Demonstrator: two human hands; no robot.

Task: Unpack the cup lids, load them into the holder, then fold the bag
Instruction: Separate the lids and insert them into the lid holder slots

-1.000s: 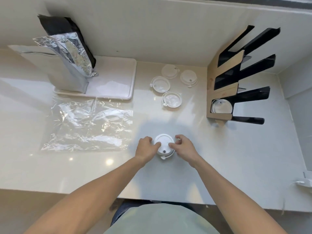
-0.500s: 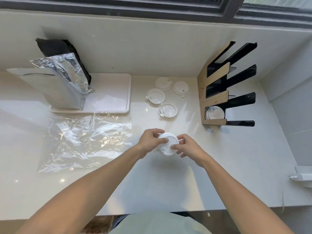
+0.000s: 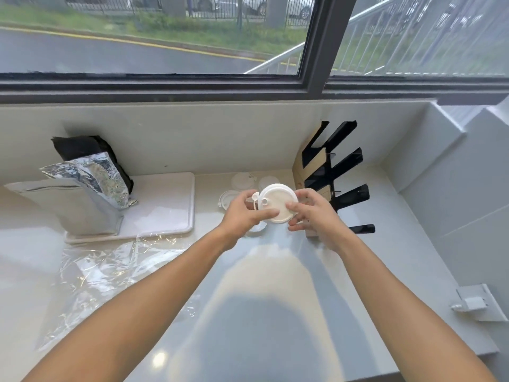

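Head view: both hands' fingers (image 3: 264, 215) pinch a white cup lid (image 3: 278, 203) beside the black holder (image 3: 338, 172).

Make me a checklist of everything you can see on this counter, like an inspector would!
Surface: pale glossy counter, window glare, dry as far as can be told.
Job's things: white cup lid held up in both hands; a few loose lids lie behind it, partly hidden, so no count; black lid holder stands to the right; clear plastic bag lies flat and crumpled on the left.
Clutter: silver foil pouch on a white tray.
Hands: left hand and right hand pinch the lid's rim with the fingers.
Cables: nothing seen.
Surroundings: window above; small white fitting at the right edge.
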